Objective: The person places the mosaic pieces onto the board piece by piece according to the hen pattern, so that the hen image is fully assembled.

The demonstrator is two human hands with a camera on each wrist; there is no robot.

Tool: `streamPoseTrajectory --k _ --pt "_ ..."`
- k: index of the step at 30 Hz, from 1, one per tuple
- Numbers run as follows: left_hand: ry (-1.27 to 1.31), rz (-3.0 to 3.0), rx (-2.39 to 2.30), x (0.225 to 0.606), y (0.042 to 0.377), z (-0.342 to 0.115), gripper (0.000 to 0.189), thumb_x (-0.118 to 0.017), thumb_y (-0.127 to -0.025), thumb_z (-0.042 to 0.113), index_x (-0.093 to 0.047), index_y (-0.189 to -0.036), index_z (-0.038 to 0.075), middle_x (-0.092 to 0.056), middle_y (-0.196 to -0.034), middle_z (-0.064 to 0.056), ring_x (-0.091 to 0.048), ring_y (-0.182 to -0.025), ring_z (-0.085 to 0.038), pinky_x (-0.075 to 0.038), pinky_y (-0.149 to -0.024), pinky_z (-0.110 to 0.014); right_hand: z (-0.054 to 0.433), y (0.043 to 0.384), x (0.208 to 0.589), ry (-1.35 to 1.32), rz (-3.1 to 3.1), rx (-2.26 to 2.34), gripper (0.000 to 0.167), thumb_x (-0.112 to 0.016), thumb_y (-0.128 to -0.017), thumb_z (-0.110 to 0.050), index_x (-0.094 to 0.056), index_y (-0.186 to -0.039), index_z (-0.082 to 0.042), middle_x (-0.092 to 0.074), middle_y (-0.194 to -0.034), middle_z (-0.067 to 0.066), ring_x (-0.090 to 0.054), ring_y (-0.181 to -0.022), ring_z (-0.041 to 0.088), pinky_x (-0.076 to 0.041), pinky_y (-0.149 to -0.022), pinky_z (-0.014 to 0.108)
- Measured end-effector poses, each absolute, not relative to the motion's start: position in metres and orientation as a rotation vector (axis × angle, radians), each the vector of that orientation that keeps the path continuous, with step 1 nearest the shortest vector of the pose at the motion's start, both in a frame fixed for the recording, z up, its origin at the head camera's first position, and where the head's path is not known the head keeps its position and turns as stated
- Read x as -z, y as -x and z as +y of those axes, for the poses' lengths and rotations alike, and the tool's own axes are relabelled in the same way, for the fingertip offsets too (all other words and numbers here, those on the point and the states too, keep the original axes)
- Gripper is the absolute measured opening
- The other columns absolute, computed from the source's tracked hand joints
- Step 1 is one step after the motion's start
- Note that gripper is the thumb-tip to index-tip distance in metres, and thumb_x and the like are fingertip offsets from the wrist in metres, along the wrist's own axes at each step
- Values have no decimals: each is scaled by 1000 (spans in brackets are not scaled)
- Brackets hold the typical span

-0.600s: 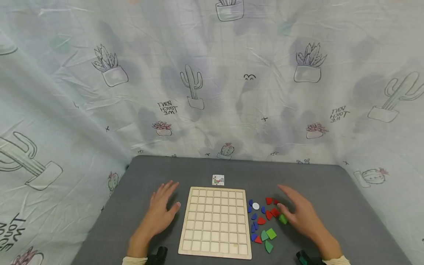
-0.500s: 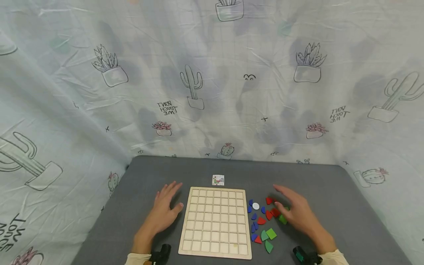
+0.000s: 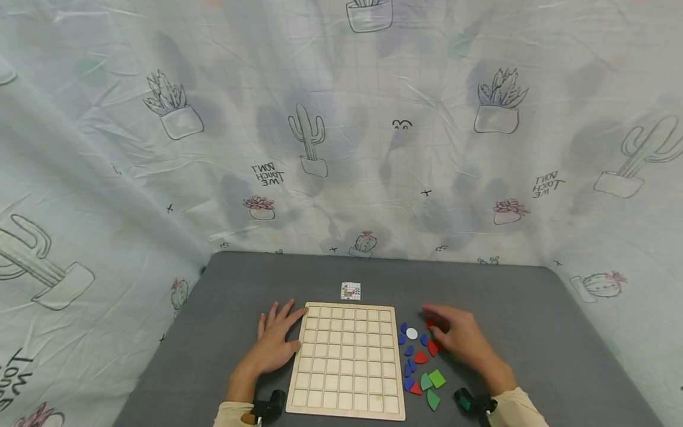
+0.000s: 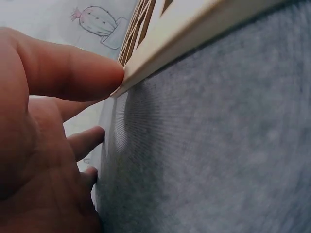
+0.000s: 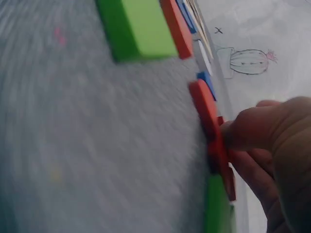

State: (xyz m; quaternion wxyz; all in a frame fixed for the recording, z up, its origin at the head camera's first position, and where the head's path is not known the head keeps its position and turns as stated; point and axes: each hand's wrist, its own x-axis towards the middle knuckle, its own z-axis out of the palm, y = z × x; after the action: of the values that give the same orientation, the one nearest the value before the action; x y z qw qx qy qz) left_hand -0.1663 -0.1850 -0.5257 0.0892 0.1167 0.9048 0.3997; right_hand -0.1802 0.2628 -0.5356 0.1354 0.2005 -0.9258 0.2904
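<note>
In the head view my left hand [image 3: 273,347] rests at the left side of a wooden grid board [image 3: 345,354]. Its index fingertip is at the top left corner, with the thumb [image 4: 97,77] against the pale edge in the left wrist view. To the right, my right hand [image 3: 464,341] reaches over red quarter-circle pieces, thumb and index finger apart. In the right wrist view its thumb [image 5: 243,128] is right at a red piece [image 5: 205,104], with more red pieces behind. The hand hides some red and green pieces from above.
Beside the board lie several blue pieces [image 3: 409,351], a white disc [image 3: 412,333], a green square [image 3: 437,378] and green quarter-circles [image 3: 433,400]. A small printed card [image 3: 350,290] lies behind the board on the grey table [image 3: 267,273]. A cactus-print curtain surrounds the table.
My left hand has moved right to the board's edge, touching it. My right hand has moved left and slightly down over the red pieces, its fingers drawn closer together.
</note>
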Motion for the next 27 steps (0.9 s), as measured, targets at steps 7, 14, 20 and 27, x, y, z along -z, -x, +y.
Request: streamPoseTrajectory --k 7,14,20,27 --pt "-346 2683 -1201 528 168 -187 72 -65 -96 4 -49 -166 14 -20 -182 -23 5 -169 -53 16 -128 -74 255 183 538 -557 -2634 -820 47 -91 -83 -2 -79 -128 -5 -83 -117 7 -81 -101 26 -66 -85 48" --pt "-340 2699 -1211 529 167 -187 73 -65 -93 2 -52 -164 13 -22 -181 -24 3 -168 -54 15 -128 -75 256 181 536 -516 -2703 -833 51 -87 -83 3 -78 -133 -7 -82 -122 6 -80 -108 28 -65 -92 52" --pt "-329 2707 -1190 531 167 -187 73 -65 -94 2 -51 -165 14 -22 -181 -23 3 -169 -53 15 -129 -74 256 179 538 -470 -2721 -811 49 -91 -84 -4 -78 -132 -6 -83 -119 6 -80 -102 24 -66 -89 49" --pt "-325 2710 -1196 531 166 -186 73 -66 -94 2 -51 -165 14 -23 -181 -22 2 -169 -53 14 -129 -74 256 181 540 -479 -2707 -799 50 -91 -83 -4 -78 -131 -5 -82 -120 7 -80 -107 29 -64 -92 54"
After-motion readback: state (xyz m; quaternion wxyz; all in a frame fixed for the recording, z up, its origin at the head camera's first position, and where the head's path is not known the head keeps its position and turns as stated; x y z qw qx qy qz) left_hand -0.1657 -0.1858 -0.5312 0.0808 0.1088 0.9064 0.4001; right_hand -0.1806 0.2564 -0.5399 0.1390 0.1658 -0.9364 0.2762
